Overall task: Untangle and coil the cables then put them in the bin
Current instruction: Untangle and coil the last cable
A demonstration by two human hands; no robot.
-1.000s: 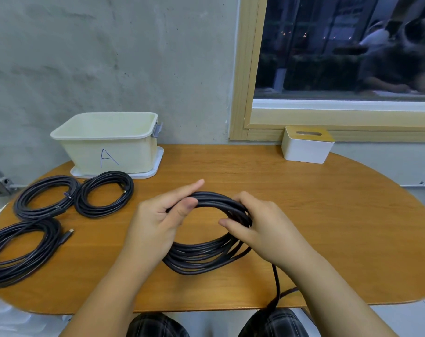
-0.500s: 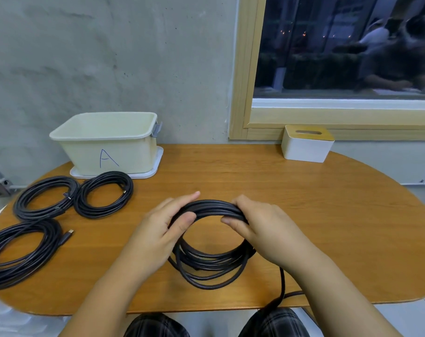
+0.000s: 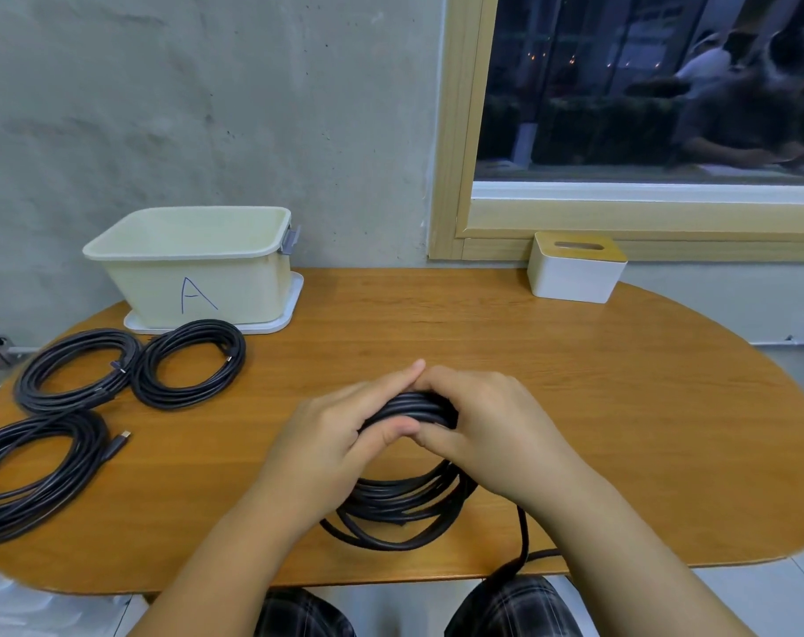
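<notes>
Two hands: left hand (image 3: 340, 434) and right hand (image 3: 492, 429) both grasp the far side of the black cable coil (image 3: 400, 508), fingertips touching.
Coil position: near table edge, its lower loops lying on the wooden table (image 3: 620, 406); a tail drops over the edge.
Coiled cables (image 3: 189, 360): three lie left, near the bin (image 3: 193, 264) marked A.
Tissue box (image 3: 574, 268): far right, by the window.

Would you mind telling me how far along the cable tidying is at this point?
Done: three coiled cables lie on the table in front of bin A. In hand: the left hand and right hand grip the far side of a fourth coil, whose tail trails off the near edge. Left: finish that coil and put the coils in the bin; none shows inside.
</notes>
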